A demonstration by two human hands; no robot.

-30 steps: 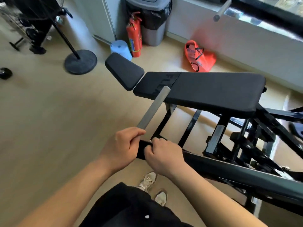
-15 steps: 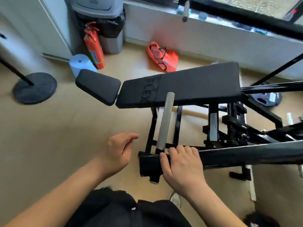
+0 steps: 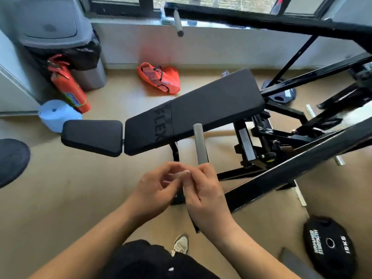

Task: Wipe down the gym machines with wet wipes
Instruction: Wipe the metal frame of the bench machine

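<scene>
wipe: small white wad, centre frame, a bit blurred.
left hand: fingers curled, pinching wipe.
right hand: pinching the same wipe.
grey handle: starts just above right hand; long axis runs almost straight up-frame toward bench pad.
nearer: right hand.
next, likely: wrap wipe, stroke up-frame.

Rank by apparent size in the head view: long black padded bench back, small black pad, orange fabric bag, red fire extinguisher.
1. long black padded bench back
2. small black pad
3. orange fabric bag and red fire extinguisher look alike, unranked
</scene>
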